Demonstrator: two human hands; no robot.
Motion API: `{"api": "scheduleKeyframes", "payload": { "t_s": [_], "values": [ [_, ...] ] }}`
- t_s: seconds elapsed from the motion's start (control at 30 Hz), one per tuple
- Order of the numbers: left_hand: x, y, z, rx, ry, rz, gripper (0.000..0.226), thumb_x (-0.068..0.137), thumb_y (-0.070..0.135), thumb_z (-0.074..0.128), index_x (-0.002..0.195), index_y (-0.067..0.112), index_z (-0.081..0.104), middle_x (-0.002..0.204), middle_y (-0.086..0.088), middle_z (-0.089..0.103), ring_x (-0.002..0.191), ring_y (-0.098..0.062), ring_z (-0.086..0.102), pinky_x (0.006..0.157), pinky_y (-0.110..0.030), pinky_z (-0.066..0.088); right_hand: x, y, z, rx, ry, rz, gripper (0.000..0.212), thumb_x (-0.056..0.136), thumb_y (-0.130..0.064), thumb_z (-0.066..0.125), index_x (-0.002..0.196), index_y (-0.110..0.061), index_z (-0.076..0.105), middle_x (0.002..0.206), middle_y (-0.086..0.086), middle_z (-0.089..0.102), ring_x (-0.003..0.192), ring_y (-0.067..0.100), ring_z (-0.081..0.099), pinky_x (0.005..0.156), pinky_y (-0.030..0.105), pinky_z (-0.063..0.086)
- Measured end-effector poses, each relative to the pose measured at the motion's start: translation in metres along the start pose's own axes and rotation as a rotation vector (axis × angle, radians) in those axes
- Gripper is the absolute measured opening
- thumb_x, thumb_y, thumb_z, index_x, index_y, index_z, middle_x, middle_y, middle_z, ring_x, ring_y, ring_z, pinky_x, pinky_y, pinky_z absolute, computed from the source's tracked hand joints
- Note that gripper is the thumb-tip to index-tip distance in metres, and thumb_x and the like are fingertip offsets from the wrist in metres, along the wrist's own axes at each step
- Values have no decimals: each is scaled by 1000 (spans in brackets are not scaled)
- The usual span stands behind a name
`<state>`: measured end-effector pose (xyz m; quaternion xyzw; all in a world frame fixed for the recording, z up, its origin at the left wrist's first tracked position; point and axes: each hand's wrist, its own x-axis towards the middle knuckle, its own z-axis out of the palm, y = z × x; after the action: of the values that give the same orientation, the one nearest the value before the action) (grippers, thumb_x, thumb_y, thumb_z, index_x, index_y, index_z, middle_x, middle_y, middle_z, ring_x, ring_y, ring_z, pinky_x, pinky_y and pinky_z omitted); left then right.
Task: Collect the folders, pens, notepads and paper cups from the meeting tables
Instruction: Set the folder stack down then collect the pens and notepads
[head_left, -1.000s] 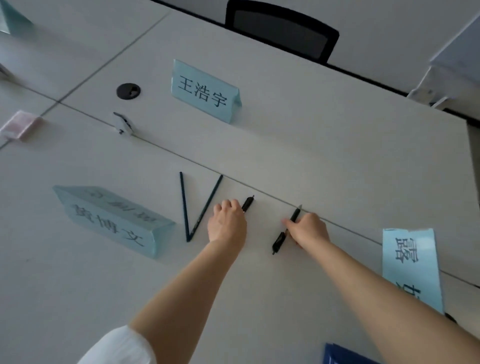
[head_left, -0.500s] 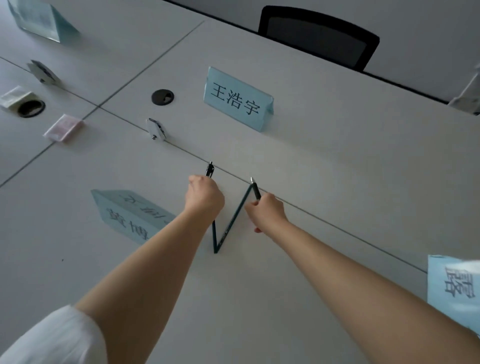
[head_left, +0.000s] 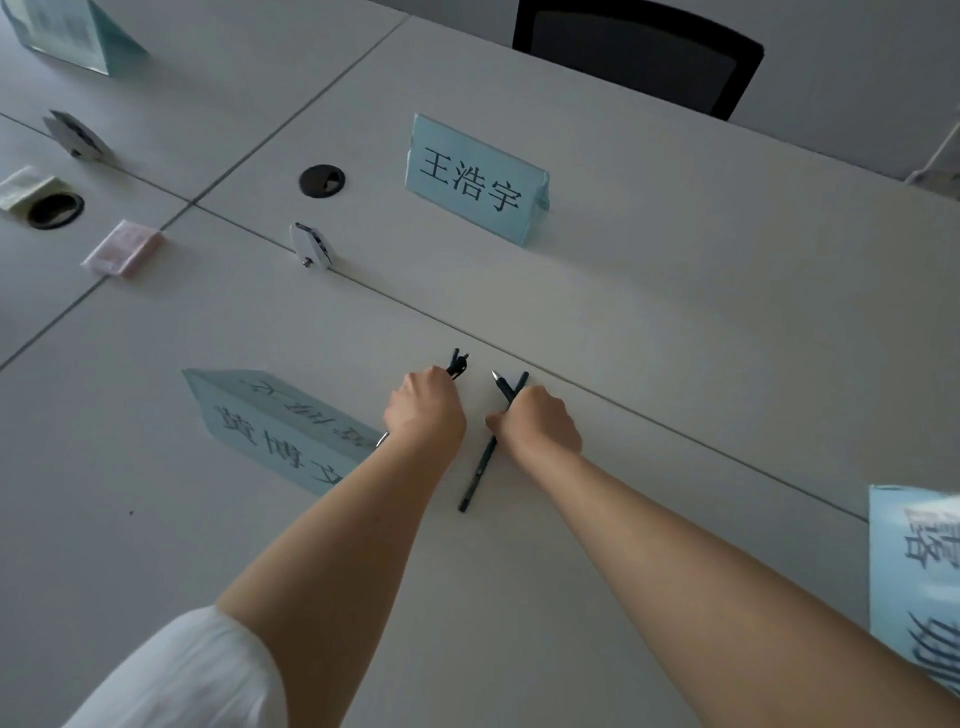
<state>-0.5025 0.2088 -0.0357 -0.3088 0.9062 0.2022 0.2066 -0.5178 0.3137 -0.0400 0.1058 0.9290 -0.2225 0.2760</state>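
Observation:
My left hand (head_left: 426, 410) grips two dark pens (head_left: 458, 366); their ends stick out past my knuckles and a silver tip shows near my wrist. My right hand (head_left: 537, 428) grips a black pen (head_left: 501, 387) with its tip pointing away from me, crossed with a long dark green pencil (head_left: 480, 467). The pencil runs from under my fingers down onto the white table (head_left: 675, 322). Both fists sit close together near the seam between the tables.
Light blue name cards stand at the far side (head_left: 475, 179), at my near left (head_left: 280, 423), at the right edge (head_left: 917, 582) and the top left (head_left: 62, 31). A pink notepad (head_left: 123, 248), a pale notepad (head_left: 21, 188), cable grommets (head_left: 322, 181) and a black chair (head_left: 636, 57) surround the spot.
The two green pencils lay in a V on the table. My left hand has gathered the left one with its pen, and my right hand has closed round the right one.

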Motion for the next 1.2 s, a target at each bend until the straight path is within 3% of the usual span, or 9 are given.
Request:
{"api": "scheduleKeyframes", "payload": {
  "t_s": [0.13, 0.2, 0.27, 0.4, 0.5, 0.67, 0.9, 1.03, 1.2],
  "values": [
    [-18, 6, -6, -127, -15, 31, 16, 92, 14, 42, 95, 5, 55, 72, -8, 44, 74, -31, 50, 64, -32, 38, -18, 28, -5, -132, 24, 31, 25, 83, -17, 54, 106, -11, 62, 107, 8, 66, 100, 31, 64, 77, 31, 47],
    [-32, 11, -14, -198, -34, 47, 17, 93, 16, 38, 89, 4, 50, 71, -9, 42, 73, -32, 48, 64, -32, 37, -31, 49, -12, -165, -6, 27, 21, 83, -17, 52, 101, -12, 61, 102, 7, 66, 96, 30, 65, 77, 31, 49],
    [-53, 13, -24, -294, -59, 76, 21, 92, 18, 37, 89, 2, 51, 79, -14, 50, 80, -35, 51, 68, -34, 42, -50, 71, -19, -129, -46, -24, 10, 83, -20, 54, 86, -11, 55, 81, 3, 60, 79, 27, 62, 65, 28, 46],
    [-101, 4, -31, -550, -104, 81, 26, 90, 20, 36, 86, 2, 54, 83, -15, 60, 81, -36, 69, 72, -37, 56, -95, 95, -30, 128, -38, -119, 28, 85, -26, 51, 64, -13, 36, 60, -1, 42, 53, 17, 40, 50, 27, 32],
    [-156, -22, -26, -723, -105, 56, 22, 95, 19, 34, 95, 4, 51, 84, -7, 54, 63, -29, 67, 63, -33, 53, -148, 107, -42, 345, -63, -155, 28, 91, -27, 44, 67, -12, 40, 61, 2, 43, 52, 18, 39, 50, 27, 30],
    [-269, -92, 8, -1098, -57, -65, 13, 99, 12, 33, 102, 5, 44, 87, -11, 54, 52, -21, 56, 54, -32, 49, -246, 141, -46, 564, -145, -173, 22, 94, -26, 38, 86, -7, 46, 71, 10, 64, 49, 23, 47, 43, 25, 37],
    [-429, -188, 30, -1570, -66, -212, 14, 94, 3, 36, 89, 7, 48, 63, -6, 41, 51, -21, 41, 52, -30, 36, -387, 174, -15, 562, -411, -289, 18, 99, -23, 34, 85, -12, 39, 72, 12, 53, 61, 23, 52, 59, 36, 52],
    [-488, -254, 38, -1742, 56, -258, 19, 93, 1, 37, 80, 10, 47, 63, -5, 47, 52, -21, 46, 54, -32, 38, -452, 171, 22, 585, -591, -345, 17, 100, -17, 33, 85, -11, 38, 65, 7, 45, 48, 23, 53, 53, 36, 56],
    [-538, -339, 39, -1778, 256, -348, 22, 87, -4, 35, 78, 12, 47, 58, -2, 43, 47, -17, 38, 49, -30, 30, -514, 139, 78, 494, -691, -475, 11, 102, -14, 34, 94, -9, 39, 76, 12, 58, 50, 25, 60, 53, 36, 56]
  ]
}}
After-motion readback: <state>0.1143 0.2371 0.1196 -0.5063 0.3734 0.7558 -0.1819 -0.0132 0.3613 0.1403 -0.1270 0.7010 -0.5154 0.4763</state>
